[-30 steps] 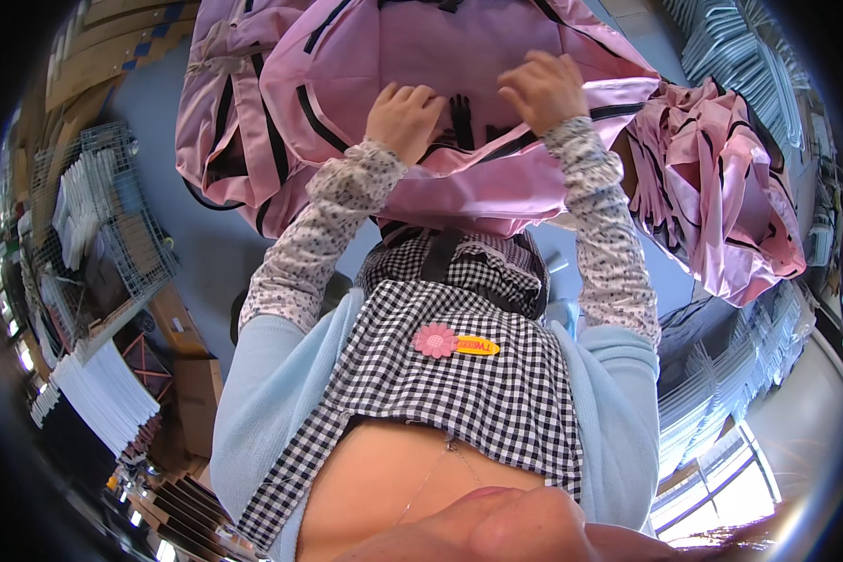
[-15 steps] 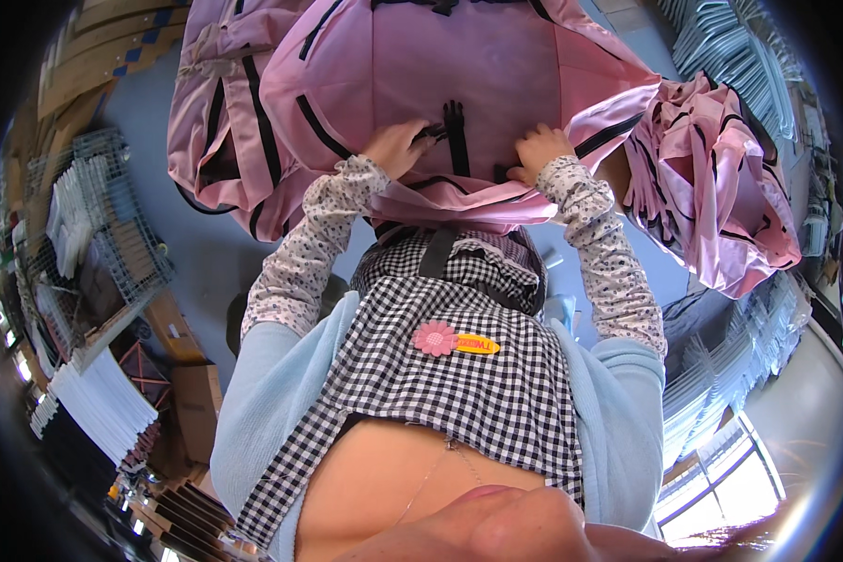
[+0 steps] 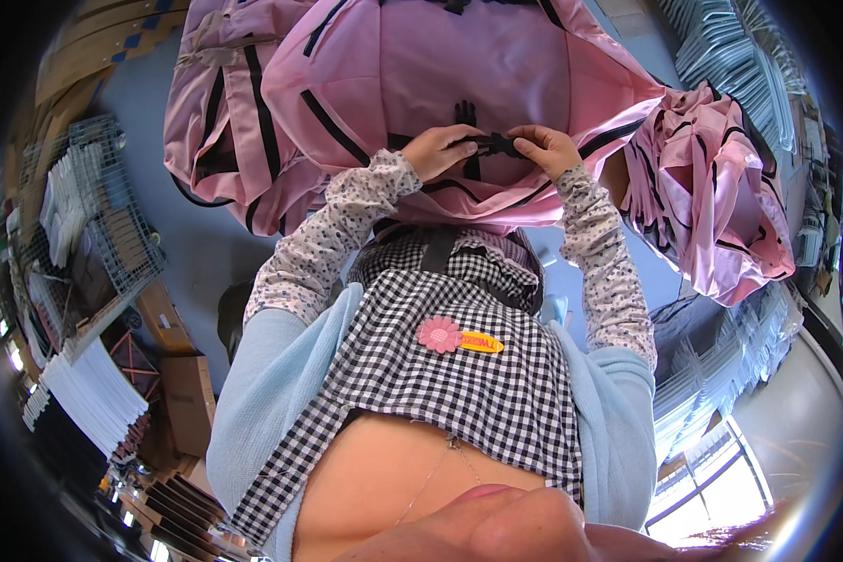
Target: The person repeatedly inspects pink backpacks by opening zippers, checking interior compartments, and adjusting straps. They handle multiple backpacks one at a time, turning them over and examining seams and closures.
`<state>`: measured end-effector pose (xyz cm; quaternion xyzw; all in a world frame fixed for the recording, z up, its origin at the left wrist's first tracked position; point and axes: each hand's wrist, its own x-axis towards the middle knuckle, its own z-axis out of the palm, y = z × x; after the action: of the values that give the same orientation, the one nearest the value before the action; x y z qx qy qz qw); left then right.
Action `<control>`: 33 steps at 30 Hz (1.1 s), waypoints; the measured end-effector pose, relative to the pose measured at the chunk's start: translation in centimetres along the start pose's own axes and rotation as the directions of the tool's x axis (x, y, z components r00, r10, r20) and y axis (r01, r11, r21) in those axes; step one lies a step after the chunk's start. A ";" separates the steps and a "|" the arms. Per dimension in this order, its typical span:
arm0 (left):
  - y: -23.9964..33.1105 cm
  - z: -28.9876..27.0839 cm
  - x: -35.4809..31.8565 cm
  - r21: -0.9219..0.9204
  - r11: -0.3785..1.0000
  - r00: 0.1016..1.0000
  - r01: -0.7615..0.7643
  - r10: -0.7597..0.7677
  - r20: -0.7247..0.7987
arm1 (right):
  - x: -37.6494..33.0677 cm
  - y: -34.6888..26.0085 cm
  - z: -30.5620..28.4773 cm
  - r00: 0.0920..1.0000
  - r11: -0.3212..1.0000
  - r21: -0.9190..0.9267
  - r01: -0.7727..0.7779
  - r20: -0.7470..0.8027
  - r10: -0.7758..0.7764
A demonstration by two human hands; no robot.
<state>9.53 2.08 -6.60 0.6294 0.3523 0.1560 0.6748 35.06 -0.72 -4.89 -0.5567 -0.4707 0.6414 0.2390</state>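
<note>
A large pink bag (image 3: pixel 473 56) with black zips and straps lies in front of me. Just above its near edge, my left hand (image 3: pixel 436 155) pinches one side of a black buckle (image 3: pixel 501 144), and my right hand (image 3: pixel 551 150) grips the other side between thumb and fingers. The two buckle parts meet or nearly meet; I cannot tell if they are clipped. Behind them a second black clip (image 3: pixel 465 113) sits on an upright strap on the bag's pink panel.
Another pink bag (image 3: pixel 206 122) lies against this one on the left. Crumpled pink bags or fabric (image 3: pixel 712 187) are heaped at the right. Wire racks (image 3: pixel 126 225) and cardboard boxes (image 3: pixel 186 398) stand on the left, with bundles of pale hangers (image 3: pixel 731 56) at the far right.
Both hands have moved inward from the bag's sides, bringing the black buckle parts together at the middle. The right hand came left, the left hand right.
</note>
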 end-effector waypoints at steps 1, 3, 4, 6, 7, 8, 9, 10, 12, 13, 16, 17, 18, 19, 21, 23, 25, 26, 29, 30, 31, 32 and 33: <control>-0.2 -0.1 0.0 -0.038 0.999 1.000 -0.012 0.012 0.007 | 0.1 0.3 -0.1 1.000 0.999 0.038 0.017 0.002 -0.017; -0.6 -0.3 0.2 -0.139 0.990 0.999 -0.031 0.035 0.029 | 0.1 0.6 -0.2 0.999 0.993 0.111 0.051 0.007 -0.052; -0.9 -0.6 0.2 -0.203 0.979 0.998 -0.038 0.047 0.042 | 0.1 0.5 -0.3 0.999 0.993 0.111 0.047 0.012 -0.049; -0.7 -0.7 0.2 -0.239 0.970 0.997 -0.037 0.053 0.060 | -0.1 0.2 -0.4 0.999 0.993 0.110 0.037 0.021 -0.040; -0.5 -0.7 0.2 -0.215 0.976 0.997 -0.026 0.041 0.067 | -0.1 0.2 -0.4 0.999 0.993 0.116 0.028 0.027 -0.031; -0.3 -0.7 0.2 -0.190 0.982 0.997 -0.015 0.029 0.073 | -0.1 0.2 -0.3 0.999 0.992 0.122 0.018 0.032 -0.022; -0.2 -0.7 0.2 -0.165 0.986 0.997 -0.004 0.017 0.077 | -0.1 0.1 -0.3 0.999 0.992 0.127 0.008 0.039 -0.013; -0.2 -0.7 0.2 -0.133 0.991 0.996 -0.006 0.017 0.083 | -0.1 0.0 -0.2 1.000 0.995 0.102 0.008 0.029 -0.011; -0.2 -0.9 0.3 -0.068 0.998 0.996 -0.011 0.017 0.092 | -0.4 -0.1 -0.1 1.000 0.999 0.052 0.008 0.010 -0.009; -0.2 -1.1 0.4 -0.043 0.999 0.994 -0.013 0.017 0.109 | -0.4 -0.1 -0.1 1.000 0.998 0.057 0.011 0.013 -0.011; -0.1 -1.4 0.7 0.005 1.000 0.989 -0.030 0.029 0.143 | -0.5 0.2 -0.2 0.999 0.996 0.090 0.030 0.021 -0.032; -0.1 -1.4 0.7 0.004 0.999 0.989 -0.040 0.039 0.145 | -0.3 0.8 -0.3 0.999 0.993 0.113 0.043 0.024 -0.046; 0.3 -1.4 0.8 0.005 0.998 0.988 -0.055 0.053 0.146 | -0.2 0.8 -0.4 0.998 0.989 0.135 0.060 0.026 -0.064; 0.8 -1.5 0.8 0.013 1.000 0.987 -0.026 0.024 0.159 | -0.3 0.8 -0.6 0.997 0.987 0.146 0.064 0.020 -0.068; 2.0 -1.5 0.6 0.029 0.999 0.982 0.033 -0.037 0.184 | -0.4 0.6 -0.5 0.997 0.983 0.170 0.073 0.010 -0.076; 0.9 -1.2 0.8 -0.006 1.000 0.988 -0.015 0.015 0.155 | -0.4 0.6 -0.4 0.996 0.982 0.172 0.083 -0.003 -0.084; 0.8 -1.0 0.9 0.063 0.997 0.990 -0.049 0.040 0.137 | -0.4 0.1 0.1 0.997 0.989 0.126 0.076 -0.026 -0.073; 0.9 -1.0 1.0 0.148 0.987 0.990 -0.060 0.040 0.134 | -0.7 -0.3 0.5 0.997 0.995 0.079 0.063 -0.044 -0.060; 0.7 -0.3 1.1 0.029 0.998 0.993 -0.054 0.051 0.105 | -0.8 -0.6 1.3 0.991 0.995 0.029 0.096 -0.101 -0.092; 0.8 -0.1 1.2 -0.071 0.996 0.994 -0.049 0.056 0.093 | -0.5 -0.6 1.7 0.988 0.992 0.046 0.117 -0.109 -0.112; 1.5 0.1 1.1 -0.051 0.999 0.992 -0.012 0.018 0.122 | -0.4 -0.4 2.0 0.984 0.988 0.061 0.139 -0.116 -0.132; 1.2 0.4 1.0 -0.060 0.998 0.993 -0.031 0.037 0.108 | -0.4 0.0 1.9 0.988 0.990 0.062 0.124 -0.102 -0.117; 0.7 0.6 1.1 -0.064 0.996 0.994 -0.055 0.061 0.091 | -0.4 -0.1 1.8 0.988 0.992 0.023 0.121 -0.095 -0.119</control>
<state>10.85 2.41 -6.29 0.6251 0.2971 0.1569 0.7045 33.44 -1.65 -4.73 -0.5532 -0.4825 0.6059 0.3068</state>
